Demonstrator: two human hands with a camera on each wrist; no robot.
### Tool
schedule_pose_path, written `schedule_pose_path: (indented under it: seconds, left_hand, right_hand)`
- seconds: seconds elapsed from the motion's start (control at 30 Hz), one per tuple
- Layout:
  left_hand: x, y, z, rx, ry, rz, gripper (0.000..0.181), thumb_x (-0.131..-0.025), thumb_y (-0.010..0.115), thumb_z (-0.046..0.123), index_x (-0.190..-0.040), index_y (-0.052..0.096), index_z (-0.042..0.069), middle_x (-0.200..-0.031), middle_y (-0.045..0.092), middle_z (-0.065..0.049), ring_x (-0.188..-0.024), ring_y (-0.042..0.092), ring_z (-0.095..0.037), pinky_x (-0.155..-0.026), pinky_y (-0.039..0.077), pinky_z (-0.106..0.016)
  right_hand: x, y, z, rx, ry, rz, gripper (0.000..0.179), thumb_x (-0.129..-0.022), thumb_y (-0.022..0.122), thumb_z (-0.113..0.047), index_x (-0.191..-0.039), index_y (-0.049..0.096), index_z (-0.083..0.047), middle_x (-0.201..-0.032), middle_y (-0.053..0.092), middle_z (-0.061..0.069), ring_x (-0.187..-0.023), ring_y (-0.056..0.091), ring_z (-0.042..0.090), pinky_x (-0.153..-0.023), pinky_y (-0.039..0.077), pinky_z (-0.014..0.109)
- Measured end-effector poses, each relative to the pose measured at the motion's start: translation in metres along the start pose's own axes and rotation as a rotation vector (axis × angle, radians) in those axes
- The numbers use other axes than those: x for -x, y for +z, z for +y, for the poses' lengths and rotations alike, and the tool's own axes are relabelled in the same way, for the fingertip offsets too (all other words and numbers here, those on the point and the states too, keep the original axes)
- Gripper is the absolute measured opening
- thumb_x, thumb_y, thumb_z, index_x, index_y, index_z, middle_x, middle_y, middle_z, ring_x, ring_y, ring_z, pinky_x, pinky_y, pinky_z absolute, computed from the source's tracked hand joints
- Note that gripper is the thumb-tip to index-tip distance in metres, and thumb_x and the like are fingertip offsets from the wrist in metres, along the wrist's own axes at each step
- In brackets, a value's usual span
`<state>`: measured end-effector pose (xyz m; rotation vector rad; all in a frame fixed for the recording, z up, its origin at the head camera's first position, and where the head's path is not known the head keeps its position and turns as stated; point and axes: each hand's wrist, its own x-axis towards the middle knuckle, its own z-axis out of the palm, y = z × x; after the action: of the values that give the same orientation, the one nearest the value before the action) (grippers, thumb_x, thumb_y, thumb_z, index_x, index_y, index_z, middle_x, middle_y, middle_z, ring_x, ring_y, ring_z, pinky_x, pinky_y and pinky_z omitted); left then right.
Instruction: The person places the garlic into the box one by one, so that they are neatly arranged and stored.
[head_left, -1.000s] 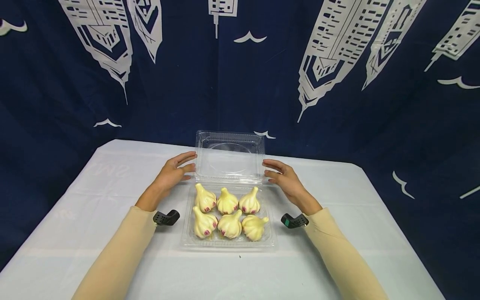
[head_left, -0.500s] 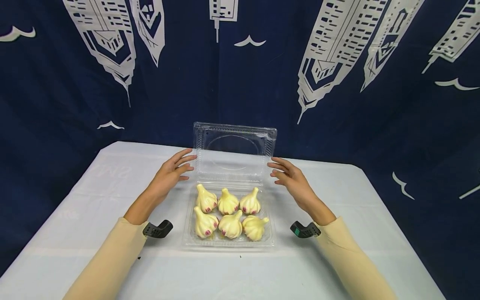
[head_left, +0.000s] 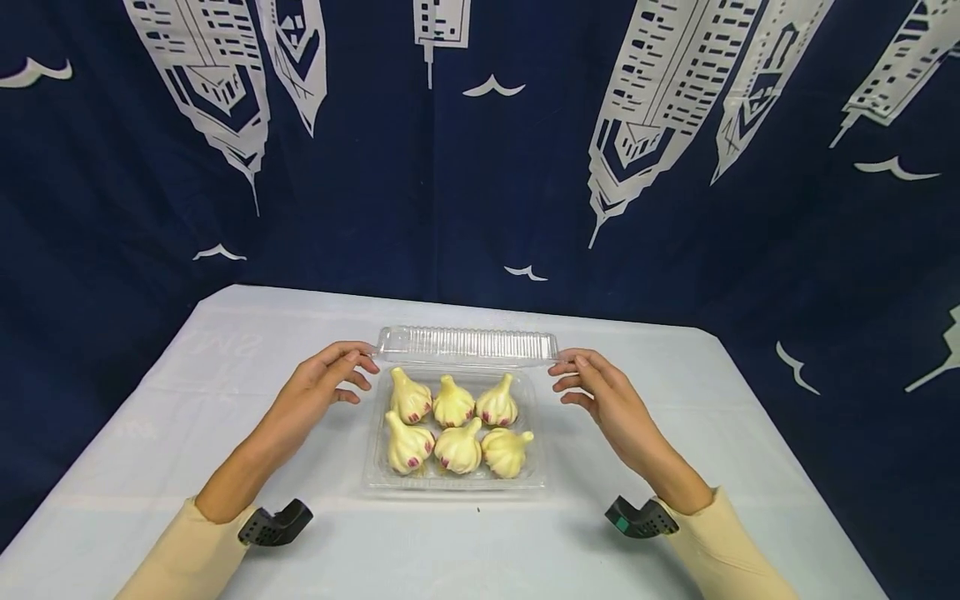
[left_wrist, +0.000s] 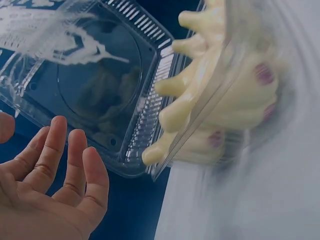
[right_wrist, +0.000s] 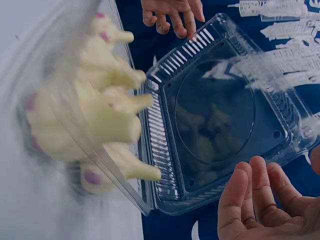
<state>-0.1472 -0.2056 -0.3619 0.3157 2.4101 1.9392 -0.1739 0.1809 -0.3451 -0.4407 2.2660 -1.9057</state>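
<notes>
Several garlic bulbs, pale with purple marks, sit in two rows in the base of a clear plastic clamshell box. Its hinged lid is raised at the far side and looks nearly edge-on in the head view. My left hand is at the lid's left end, with index fingertip at its corner. At the opposite end, my right hand has its fingertips against or very near the lid's corner. Both wrist views show loosely extended fingers beside the lid's rim; whether they press on it is hard to tell.
A white cloth covers the table. Behind it hangs a dark blue curtain with white buildings printed on it. Black wrist cameras sit on both forearms, near the beige sleeves.
The lid has swung up and toward me from leaning back. Both hands have moved nearer to me along with it, at its two ends. The base and garlic bulbs have stayed put.
</notes>
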Motion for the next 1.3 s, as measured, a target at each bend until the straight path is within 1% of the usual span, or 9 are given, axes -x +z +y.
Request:
schedule_pose_path:
  seconds: [0.2, 0.4, 0.47, 0.6, 0.83, 0.93, 1.1, 1.17, 1.3]
  left_hand:
    - [0.024, 0.006, -0.001, 0.036, -0.001, -0.018, 0.045, -0.109, 0.042, 0.038, -0.134, 0.054, 0.003, -0.125, 0.059, -0.014, -0.1, 0.062, -0.02, -0.083, 0.056, -0.03]
    - [0.048, 0.016, -0.009, 0.016, 0.006, -0.026, 0.034, -0.104, 0.056, 0.024, -0.131, 0.053, 0.002, -0.126, 0.06, -0.021, -0.101, 0.064, -0.022, -0.08, 0.054, -0.031]
    - [0.056, 0.02, -0.013, 0.015, -0.011, -0.027, 0.035, -0.101, 0.061, 0.022, -0.13, 0.054, 0.003, -0.126, 0.06, -0.021, -0.1, 0.064, -0.025, -0.078, 0.053, -0.032]
    - [0.068, 0.028, -0.021, 0.006, -0.084, -0.019, 0.038, -0.098, 0.067, 0.022, -0.131, 0.055, 0.008, -0.127, 0.058, -0.017, -0.097, 0.061, -0.022, -0.074, 0.052, -0.031]
    - [0.075, 0.037, -0.032, -0.033, -0.168, 0.01, 0.039, -0.095, 0.069, 0.018, -0.131, 0.056, 0.011, -0.13, 0.049, -0.016, -0.093, 0.055, -0.022, -0.073, 0.052, -0.029]
    - [0.075, 0.04, -0.036, -0.047, -0.194, 0.015, 0.039, -0.095, 0.069, 0.017, -0.131, 0.055, 0.013, -0.124, 0.049, -0.016, -0.089, 0.056, -0.022, -0.073, 0.052, -0.03]
    - [0.074, 0.038, -0.041, 0.0, -0.151, -0.092, 0.042, -0.102, 0.059, 0.015, -0.138, 0.041, 0.007, -0.104, 0.066, -0.018, -0.073, 0.06, -0.021, -0.064, 0.053, -0.03]
    - [0.074, 0.037, -0.042, 0.026, -0.136, -0.128, 0.043, -0.103, 0.055, 0.015, -0.14, 0.036, 0.005, -0.099, 0.069, -0.02, -0.071, 0.06, -0.019, -0.063, 0.053, -0.03]
    - [0.075, 0.038, -0.044, 0.066, -0.141, -0.138, 0.045, -0.103, 0.056, 0.015, -0.141, 0.034, 0.004, -0.096, 0.068, -0.021, -0.072, 0.062, -0.019, -0.068, 0.056, -0.03]
  right_hand:
    - [0.024, 0.004, 0.008, -0.019, -0.001, -0.034, 0.042, -0.109, 0.041, -0.036, -0.127, 0.053, 0.0, -0.117, 0.061, 0.002, -0.101, 0.061, 0.012, -0.087, 0.054, 0.023]
    - [0.043, 0.011, 0.025, -0.014, 0.079, -0.058, 0.033, -0.105, 0.053, -0.021, -0.128, 0.051, 0.003, -0.116, 0.061, 0.008, -0.096, 0.06, 0.013, -0.086, 0.054, 0.026]
    - [0.048, 0.014, 0.031, 0.006, 0.112, -0.063, 0.033, -0.104, 0.055, -0.02, -0.128, 0.051, 0.003, -0.115, 0.06, 0.011, -0.095, 0.06, 0.014, -0.086, 0.054, 0.028]
    - [0.055, 0.018, 0.041, 0.067, 0.154, -0.057, 0.033, -0.101, 0.06, -0.017, -0.127, 0.053, 0.001, -0.116, 0.059, 0.012, -0.097, 0.061, 0.015, -0.085, 0.054, 0.028]
    - [0.06, 0.024, 0.053, 0.131, 0.181, -0.038, 0.037, -0.095, 0.07, -0.017, -0.125, 0.054, -0.003, -0.119, 0.058, 0.013, -0.097, 0.061, 0.018, -0.084, 0.054, 0.028]
    - [0.062, 0.026, 0.055, 0.135, 0.181, -0.039, 0.036, -0.095, 0.07, -0.017, -0.125, 0.054, -0.004, -0.119, 0.057, 0.015, -0.097, 0.06, 0.019, -0.083, 0.054, 0.029]
    - [0.064, 0.027, 0.058, 0.149, 0.142, -0.044, 0.035, -0.094, 0.07, -0.016, -0.124, 0.055, -0.003, -0.115, 0.053, 0.015, -0.093, 0.06, 0.019, -0.081, 0.054, 0.028]
    - [0.065, 0.027, 0.06, 0.146, 0.118, -0.058, 0.034, -0.095, 0.069, -0.013, -0.124, 0.055, -0.002, -0.113, 0.049, 0.015, -0.096, 0.062, 0.018, -0.084, 0.054, 0.026]
    - [0.066, 0.025, 0.065, 0.151, 0.067, -0.139, 0.032, -0.098, 0.061, -0.008, -0.127, 0.048, 0.001, -0.11, 0.046, 0.015, -0.098, 0.065, 0.021, -0.088, 0.055, 0.025]
